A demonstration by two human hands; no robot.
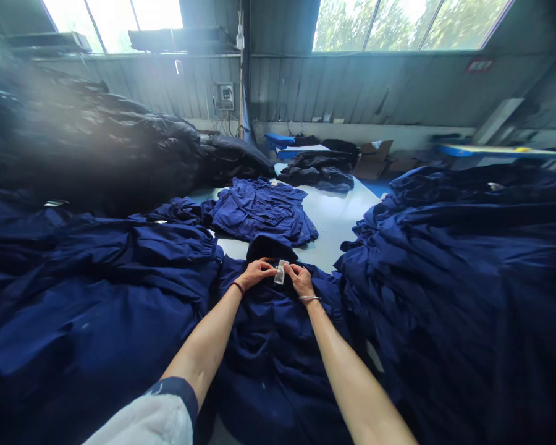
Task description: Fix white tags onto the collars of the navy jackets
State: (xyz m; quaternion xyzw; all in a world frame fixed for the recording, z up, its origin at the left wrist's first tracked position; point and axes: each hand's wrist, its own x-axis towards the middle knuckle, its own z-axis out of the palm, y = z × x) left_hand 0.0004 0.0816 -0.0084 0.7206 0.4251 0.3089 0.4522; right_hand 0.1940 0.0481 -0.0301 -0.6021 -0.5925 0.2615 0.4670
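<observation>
A dark blue garment [269,346] lies spread before me, its dark collar [271,248] at the far end. Just below that collar, a small white label [280,272] is pinched between both hands. My left hand [258,272] has closed its thumb and fingertips on the label's left edge. On the upper right side of it, the fingers of my right hand [299,278] are closed too. Whether the label is sewn to the garment cannot be made out. Beyond the collar rests another blue garment [264,210], loosely folded.
Heaps of blue garments rise on the left [97,278] and on the right [445,266]. Behind the left heap is a large black pile [97,136]. The white table [333,213] carries a dark bundle [322,168] farther back. A cardboard box [373,159] stands near the wall.
</observation>
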